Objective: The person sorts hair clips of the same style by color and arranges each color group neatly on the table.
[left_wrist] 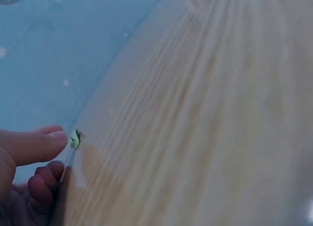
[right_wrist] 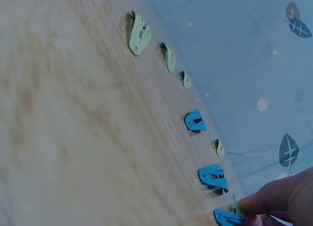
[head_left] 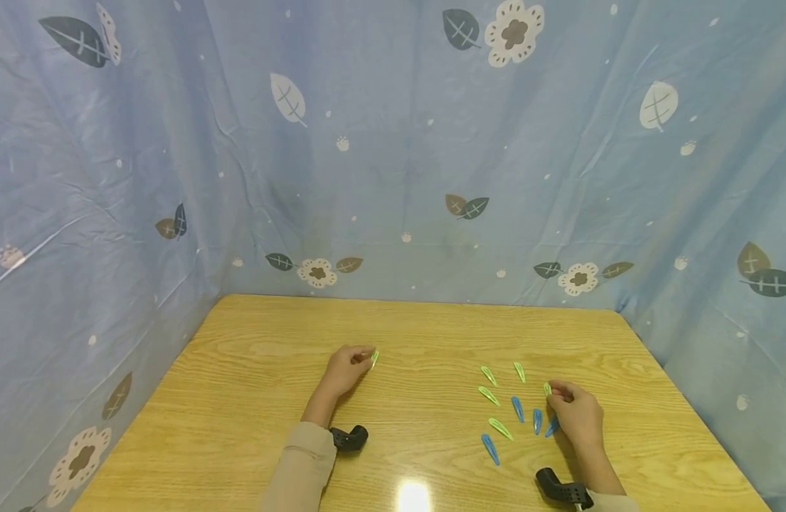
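My left hand (head_left: 349, 368), over the left-middle of the table, has its thumb and forefinger at a green snap hair clip (head_left: 375, 358) and pinches it. The left wrist view shows this clip (left_wrist: 75, 139) right at the thumb tip. At the right, my right hand (head_left: 578, 414) pinches another green hair clip (head_left: 548, 390) between thumb and fingers. Just below that hand lies a blue hair clip (head_left: 552, 427), partly covered by it. Close by on its left are two more blue clips, one nearer (head_left: 537, 421) and one farther (head_left: 517, 409).
Several loose green clips (head_left: 489, 396) lie left of the right hand on the wooden table (head_left: 258, 455). A blue clip (head_left: 490, 449) is nearest the front edge. Patterned blue curtain (head_left: 393, 156) stands around the back and sides.
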Motion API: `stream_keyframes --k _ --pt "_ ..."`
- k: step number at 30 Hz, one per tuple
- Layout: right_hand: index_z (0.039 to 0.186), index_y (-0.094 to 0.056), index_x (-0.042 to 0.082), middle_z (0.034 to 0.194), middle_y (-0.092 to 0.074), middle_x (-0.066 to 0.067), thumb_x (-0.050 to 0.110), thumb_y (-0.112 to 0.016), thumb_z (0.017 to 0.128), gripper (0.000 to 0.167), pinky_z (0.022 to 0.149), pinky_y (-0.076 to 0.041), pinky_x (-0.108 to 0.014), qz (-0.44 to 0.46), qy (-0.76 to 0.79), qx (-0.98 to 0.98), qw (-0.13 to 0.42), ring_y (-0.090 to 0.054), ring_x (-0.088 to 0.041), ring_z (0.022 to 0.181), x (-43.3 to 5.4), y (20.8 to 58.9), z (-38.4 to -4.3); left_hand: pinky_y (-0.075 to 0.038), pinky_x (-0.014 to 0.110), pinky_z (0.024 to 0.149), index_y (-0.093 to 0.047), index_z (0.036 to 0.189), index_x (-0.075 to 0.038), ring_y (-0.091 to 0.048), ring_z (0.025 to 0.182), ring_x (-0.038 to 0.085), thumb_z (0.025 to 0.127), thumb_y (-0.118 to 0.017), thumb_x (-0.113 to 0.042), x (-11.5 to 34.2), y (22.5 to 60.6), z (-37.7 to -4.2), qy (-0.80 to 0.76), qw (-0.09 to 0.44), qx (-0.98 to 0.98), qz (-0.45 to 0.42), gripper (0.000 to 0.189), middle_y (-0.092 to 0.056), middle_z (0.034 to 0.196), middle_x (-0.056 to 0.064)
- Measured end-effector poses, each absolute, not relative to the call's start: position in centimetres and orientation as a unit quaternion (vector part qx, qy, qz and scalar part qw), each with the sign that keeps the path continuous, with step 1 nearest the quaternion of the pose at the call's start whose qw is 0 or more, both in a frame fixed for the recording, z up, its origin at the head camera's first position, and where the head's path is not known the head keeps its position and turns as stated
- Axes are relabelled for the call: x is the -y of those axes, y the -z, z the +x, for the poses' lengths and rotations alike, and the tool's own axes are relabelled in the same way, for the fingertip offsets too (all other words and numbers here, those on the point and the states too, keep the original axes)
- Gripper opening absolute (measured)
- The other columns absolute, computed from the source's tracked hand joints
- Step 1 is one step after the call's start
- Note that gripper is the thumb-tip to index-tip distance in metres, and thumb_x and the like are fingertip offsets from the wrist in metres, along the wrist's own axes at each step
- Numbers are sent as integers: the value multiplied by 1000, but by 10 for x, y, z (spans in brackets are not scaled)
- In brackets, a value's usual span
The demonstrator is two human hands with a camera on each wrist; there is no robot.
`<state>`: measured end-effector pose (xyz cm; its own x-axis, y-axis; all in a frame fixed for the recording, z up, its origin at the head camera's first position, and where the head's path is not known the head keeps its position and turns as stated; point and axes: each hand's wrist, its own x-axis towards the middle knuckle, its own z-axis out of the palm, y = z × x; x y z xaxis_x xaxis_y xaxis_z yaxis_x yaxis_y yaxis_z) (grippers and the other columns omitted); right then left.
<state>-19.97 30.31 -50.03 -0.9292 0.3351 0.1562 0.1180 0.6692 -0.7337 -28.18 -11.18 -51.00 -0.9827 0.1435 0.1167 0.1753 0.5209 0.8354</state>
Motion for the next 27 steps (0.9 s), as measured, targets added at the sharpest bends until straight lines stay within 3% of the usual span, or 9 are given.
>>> stream_keyframes --k 13,22,27 --pt "110 -67 -6 96 -68 -18 4 -61 86 27 59 -45 -18 -133 -395 897 148 -62 -16 79 -302 503 -198 -45 34 72 -71 115 -12 -50 81 17 89 -70 -17 110 514 -283 447 24 889 -101 27 -54 93 4" --pt "115 -66 -4 101 -67 -17 6 -62 89 27 64 -44 -13 -135 -414 887 152 -51 5 75 -301 502 -199 -46 35 71 -71 114 -11 -52 80 18 89 -70 -19 108 513 -279 430 40 895 -112 27 -54 91 4" --pt "119 -63 -5 108 -64 -20 3 -61 90 30 66 -46 -11 -114 -451 872 152 -50 8 77 -293 496 -198 -46 35 72 -72 113 -12 -52 80 17 88 -71 -19 107 513 -279 428 43 897 -106 26 -55 91 3"
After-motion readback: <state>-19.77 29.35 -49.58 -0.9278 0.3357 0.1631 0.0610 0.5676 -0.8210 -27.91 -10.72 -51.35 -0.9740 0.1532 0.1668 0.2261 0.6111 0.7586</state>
